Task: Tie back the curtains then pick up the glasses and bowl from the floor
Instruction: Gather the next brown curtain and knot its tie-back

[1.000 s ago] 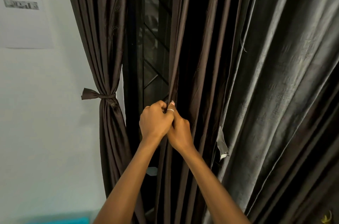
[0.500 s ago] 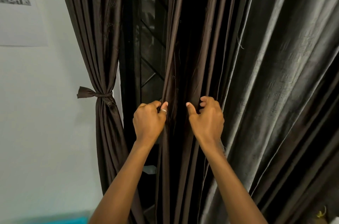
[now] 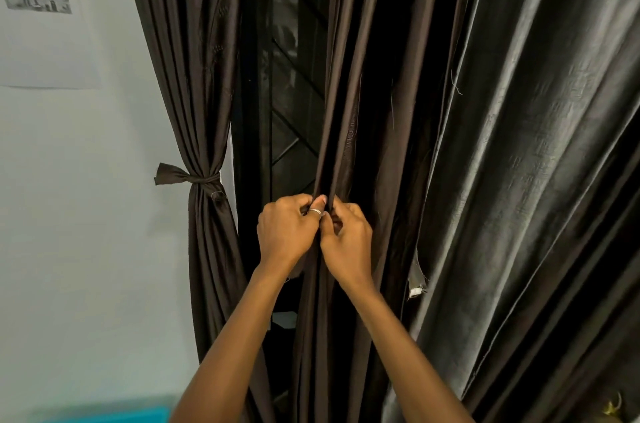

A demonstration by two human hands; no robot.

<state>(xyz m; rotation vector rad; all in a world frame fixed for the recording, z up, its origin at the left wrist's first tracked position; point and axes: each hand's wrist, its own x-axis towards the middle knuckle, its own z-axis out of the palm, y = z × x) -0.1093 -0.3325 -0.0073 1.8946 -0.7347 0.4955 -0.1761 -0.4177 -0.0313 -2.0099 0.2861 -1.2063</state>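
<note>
A dark brown curtain on the right hangs loose in long folds over the window. My left hand and my right hand meet at its left edge, side by side, both clenched on gathered folds of that fabric. A ring shows on my left thumb. The left curtain is bunched against the wall and held by a knotted fabric tie. No glasses or bowl are in view.
A dark window with diagonal bars shows between the two curtains. A white wall with a paper sheet lies to the left. A turquoise edge sits at the bottom left. A frayed hem tag hangs at the right.
Half a second ago my right hand was spread apart, out on the folds to the right. It has come back left with fabric and now presses against my left hand.
</note>
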